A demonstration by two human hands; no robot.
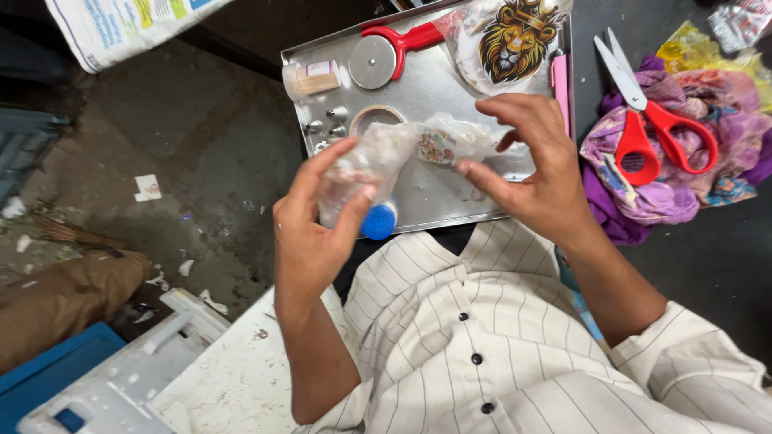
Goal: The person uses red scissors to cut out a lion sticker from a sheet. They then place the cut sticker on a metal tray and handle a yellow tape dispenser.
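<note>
Your left hand (322,229): wrapped around a clear jar (366,173) with a blue cap (379,221), contents blurred. Your right hand (531,173): fingers pinching a crumpled clear packet (446,141) just beside the jar, over the metal tray (438,88). Beyond, on the tray: red-handled roller (386,52). Right of the tray: red scissors (647,112).

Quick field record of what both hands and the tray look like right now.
left hand: wrapped around a clear plastic bag, near a blue cap
right hand: fingers spread, pinching the other end of the clear plastic bag near a small colourful sticker
tray: metal, holds a red-handled roller cutter, small metal nozzles, a small jar, a lion picture in plastic
right of tray: red-handled scissors lying on purple cloth
bag contents: too blurred to tell
</note>
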